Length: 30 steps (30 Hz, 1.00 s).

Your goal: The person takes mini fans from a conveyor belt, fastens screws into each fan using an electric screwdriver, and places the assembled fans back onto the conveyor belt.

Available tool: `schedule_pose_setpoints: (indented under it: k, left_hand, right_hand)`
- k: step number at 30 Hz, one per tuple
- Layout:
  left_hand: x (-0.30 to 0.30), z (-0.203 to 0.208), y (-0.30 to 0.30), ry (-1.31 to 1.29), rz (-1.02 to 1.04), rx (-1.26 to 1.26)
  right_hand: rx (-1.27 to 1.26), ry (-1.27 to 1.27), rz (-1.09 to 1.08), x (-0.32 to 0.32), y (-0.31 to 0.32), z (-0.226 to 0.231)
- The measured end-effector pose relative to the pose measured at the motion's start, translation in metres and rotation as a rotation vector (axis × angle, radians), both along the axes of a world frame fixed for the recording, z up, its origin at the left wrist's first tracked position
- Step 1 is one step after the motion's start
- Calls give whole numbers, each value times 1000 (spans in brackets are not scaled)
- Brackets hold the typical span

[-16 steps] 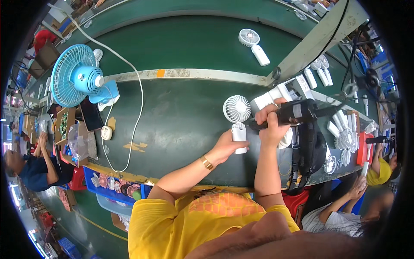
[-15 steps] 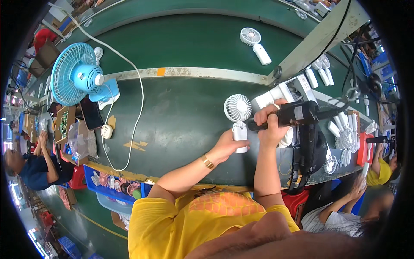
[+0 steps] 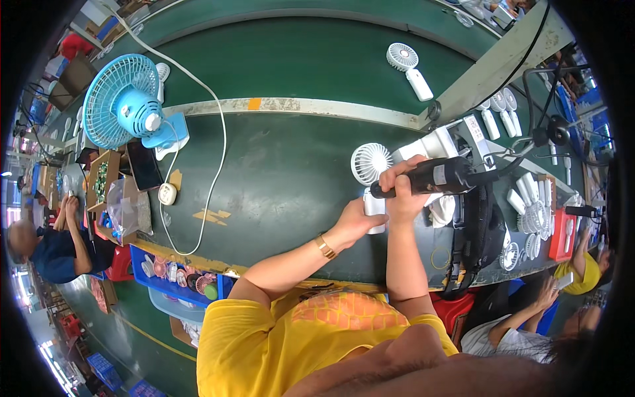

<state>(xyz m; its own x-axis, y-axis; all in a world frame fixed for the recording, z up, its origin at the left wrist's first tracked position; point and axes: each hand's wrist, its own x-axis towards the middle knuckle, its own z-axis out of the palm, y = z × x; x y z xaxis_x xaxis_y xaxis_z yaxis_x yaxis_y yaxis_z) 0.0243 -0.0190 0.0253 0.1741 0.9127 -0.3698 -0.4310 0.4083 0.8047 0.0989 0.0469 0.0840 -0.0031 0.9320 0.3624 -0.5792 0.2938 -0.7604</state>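
My left hand point(image 3: 356, 223) is closed round the white handle of a small handheld fan point(image 3: 372, 165), whose round grille points away from me on the dark green bench. A black electric screwdriver point(image 3: 433, 176) lies in my right hand point(image 3: 405, 192), fingers wrapped round its barrel. Its tip is at the fan's handle, just below the grille; whether it touches a screw I cannot make out. A cable runs from the tool's rear to the right.
A blue desk fan point(image 3: 126, 106) with a white cord stands at left. Beyond the metal rail, another handheld fan point(image 3: 410, 70) lies on the green belt. A black bag point(image 3: 473, 231) and several white fans point(image 3: 534, 215) sit at right. Co-workers sit on both sides.
The screwdriver has moved slightly left, over the top of the fan's handle. My view has shifted a little, so the surroundings appear displaced. At right, a co-worker's hands have moved.
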Motion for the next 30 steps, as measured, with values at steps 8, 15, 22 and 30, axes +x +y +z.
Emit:
schedule_pose_setpoints:
  k: [8, 15, 22, 30]
  left_hand:
    - [-3, 3, 1, -12, -43, -14]
    - [-4, 3, 6, -88, 159, -11]
    - [-69, 70, 116, 710, 478, 615]
    - [-43, 140, 50, 231, 194, 596]
  right_hand:
    - [-47, -82, 10, 0, -3, -10]
    - [30, -81, -141, 21, 1, 12]
    - [168, -441, -297, 29, 9, 15]
    - [584, -214, -150, 36, -32, 103]
